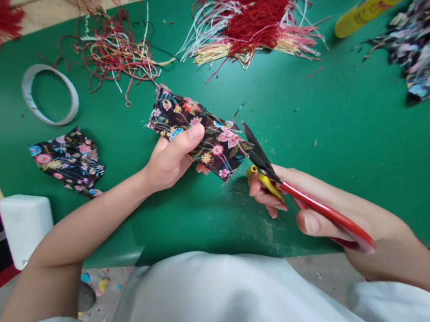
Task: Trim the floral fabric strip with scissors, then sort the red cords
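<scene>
Fingers of your left hand (pixel 170 156) are pinching a dark floral cloth (pixel 217 149) – thumb on top, the rest beneath – and holding it over the green table (pixel 325 104), while your right hand (pixel 302 179) is gripping red-handled scissors (pixel 313 203), its thumb standing apart from the curled fingers, the blades pointing at the cloth's right end; another floral scrap (pixel 69 161) is lying beside your left forearm (pixel 110 200)
</scene>
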{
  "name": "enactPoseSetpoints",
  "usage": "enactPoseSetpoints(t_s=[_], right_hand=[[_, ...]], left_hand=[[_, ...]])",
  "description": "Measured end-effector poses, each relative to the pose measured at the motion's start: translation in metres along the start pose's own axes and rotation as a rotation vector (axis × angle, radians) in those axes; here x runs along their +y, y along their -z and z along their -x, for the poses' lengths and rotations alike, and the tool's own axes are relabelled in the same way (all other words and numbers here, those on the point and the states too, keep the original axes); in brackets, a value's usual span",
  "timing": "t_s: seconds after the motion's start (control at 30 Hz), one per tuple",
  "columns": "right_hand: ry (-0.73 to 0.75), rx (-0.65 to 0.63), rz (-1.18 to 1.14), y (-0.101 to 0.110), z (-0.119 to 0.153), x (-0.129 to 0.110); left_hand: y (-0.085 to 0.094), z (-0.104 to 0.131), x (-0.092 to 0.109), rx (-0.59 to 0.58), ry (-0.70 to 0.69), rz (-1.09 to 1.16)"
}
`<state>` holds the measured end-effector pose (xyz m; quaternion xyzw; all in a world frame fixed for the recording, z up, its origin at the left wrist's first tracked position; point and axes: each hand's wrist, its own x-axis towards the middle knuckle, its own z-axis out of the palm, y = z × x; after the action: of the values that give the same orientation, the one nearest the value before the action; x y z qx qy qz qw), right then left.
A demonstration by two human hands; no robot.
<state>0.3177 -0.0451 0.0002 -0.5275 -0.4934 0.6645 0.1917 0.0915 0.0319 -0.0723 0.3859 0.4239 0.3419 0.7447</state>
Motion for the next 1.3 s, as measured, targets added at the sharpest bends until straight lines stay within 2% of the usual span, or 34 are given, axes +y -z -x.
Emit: enactPoseSetpoints(t_s=[0.13,0.3,0.37,0.4,0.47,0.5,0.6,0.7,0.87,1.07,1.2,1.3], right_hand=[[0.025,0.002,0.043,-0.004,0.009,-0.010],[0.018,0.088,0.020,-0.005,0.005,-0.008],[0.008,0.064,-0.009,-0.002,-0.001,-0.004],[0.007,0.011,-0.028,0.001,-0.005,-0.001],[0.056,-0.227,-0.081,0.007,-0.013,0.005],[0.053,-0.259,-0.086,0.010,-0.016,0.008],[0.050,-0.238,-0.085,0.013,-0.021,0.016],[0.065,-0.303,-0.100,0.011,-0.020,0.020],[0.071,-0.263,-0.061,0.008,-0.018,0.017],[0.052,-0.273,-0.048,0.008,-0.018,0.012],[0.065,-0.253,-0.048,0.007,-0.017,0.011],[0.073,-0.261,-0.037,0.007,-0.017,0.013]], left_hand=[[0.000,0.001,0.001,-0.069,-0.069,-0.023],[0.006,0.002,-0.001,-0.234,-0.081,-0.165],[0.008,0.002,-0.003,-0.265,-0.093,-0.193],[0.009,0.002,-0.003,-0.271,-0.097,-0.200],[0.009,0.002,-0.004,-0.272,-0.092,-0.215],[0.009,0.002,-0.004,-0.276,-0.086,-0.225],[0.010,0.001,-0.005,-0.304,-0.073,-0.251],[0.010,0.001,-0.006,-0.307,-0.085,-0.243],[0.008,0.000,-0.003,-0.325,-0.115,-0.231],[0.007,-0.001,0.001,-0.319,-0.074,-0.258],[0.006,-0.002,0.001,-0.348,-0.117,-0.185],[0.007,-0.001,0.002,-0.340,-0.095,-0.207]])
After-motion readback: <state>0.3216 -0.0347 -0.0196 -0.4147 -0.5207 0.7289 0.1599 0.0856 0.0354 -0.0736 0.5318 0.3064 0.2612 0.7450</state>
